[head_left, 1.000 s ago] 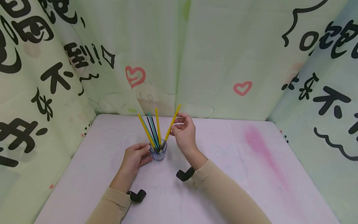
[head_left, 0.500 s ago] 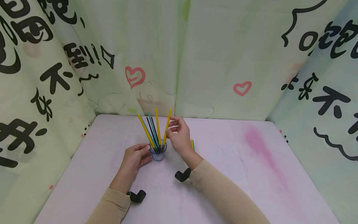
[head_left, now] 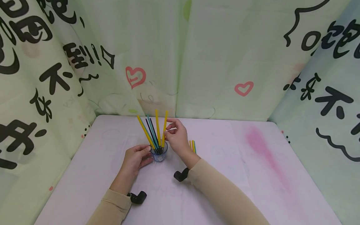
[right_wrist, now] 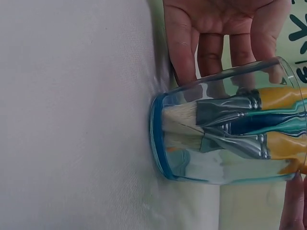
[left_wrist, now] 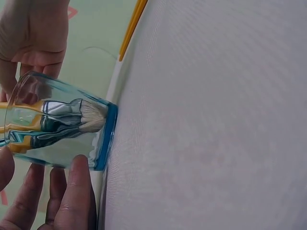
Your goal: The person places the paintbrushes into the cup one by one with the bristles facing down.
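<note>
A small clear cup with a blue base (head_left: 159, 157) stands on the table, holding several paintbrushes with yellow, teal and dark handles, bristles down. My left hand (head_left: 137, 157) grips the cup's left side between thumb and fingers; in the left wrist view its fingertips (left_wrist: 79, 167) touch the wall. On the cup's right, my right hand (head_left: 177, 137) pinches the handle of a yellow paintbrush (head_left: 165, 125) that stands nearly upright in the cup. Pale bristles (right_wrist: 180, 120) show through the wall in the right wrist view, near the base.
Behind my right wrist lie more thin yellow and teal handles (head_left: 193, 145), partly hidden by the forearm. The table (head_left: 225, 187) has a pale cover with a pink streak at right. Curtains with lettering and hearts (head_left: 208, 62) enclose its back and sides.
My right hand has moved left, tipping the pinched paintbrush from a rightward lean to nearly upright. The handles behind my wrist have come into view. My left hand stays on the cup.
</note>
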The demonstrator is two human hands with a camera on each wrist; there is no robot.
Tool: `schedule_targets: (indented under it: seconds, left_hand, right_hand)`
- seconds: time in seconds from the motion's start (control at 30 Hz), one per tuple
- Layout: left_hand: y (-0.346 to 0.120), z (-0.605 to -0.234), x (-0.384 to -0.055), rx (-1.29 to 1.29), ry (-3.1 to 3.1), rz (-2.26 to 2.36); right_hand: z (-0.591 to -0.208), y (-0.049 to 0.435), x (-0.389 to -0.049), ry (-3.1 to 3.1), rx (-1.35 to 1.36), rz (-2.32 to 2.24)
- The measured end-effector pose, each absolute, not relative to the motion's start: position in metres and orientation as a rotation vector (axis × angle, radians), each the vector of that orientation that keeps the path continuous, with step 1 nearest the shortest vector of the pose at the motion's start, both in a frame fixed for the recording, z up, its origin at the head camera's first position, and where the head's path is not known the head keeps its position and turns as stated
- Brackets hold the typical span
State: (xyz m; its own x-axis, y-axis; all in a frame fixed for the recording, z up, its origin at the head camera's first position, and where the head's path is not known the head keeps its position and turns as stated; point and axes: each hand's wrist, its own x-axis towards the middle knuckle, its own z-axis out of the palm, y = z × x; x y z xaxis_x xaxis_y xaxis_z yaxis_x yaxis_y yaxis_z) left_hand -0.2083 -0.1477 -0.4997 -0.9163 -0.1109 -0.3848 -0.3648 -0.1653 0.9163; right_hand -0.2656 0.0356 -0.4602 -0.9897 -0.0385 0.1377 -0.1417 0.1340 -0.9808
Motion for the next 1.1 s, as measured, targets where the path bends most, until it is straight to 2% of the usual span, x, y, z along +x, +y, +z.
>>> schedule_targets:
  seconds: [0.37,1.1]
  left_hand:
    - [-0.146,-0.498,-0.207,-0.545,1.913,2.204]
    - [-0.148,-0.501,-0.208,-0.491,1.870,2.262]
  right_hand:
    - [-0.463,0.038,-0.259,-2.400,0.195,1.917]
    - [-0.471,0.084,-0.245,-2.457,0.068,1.989]
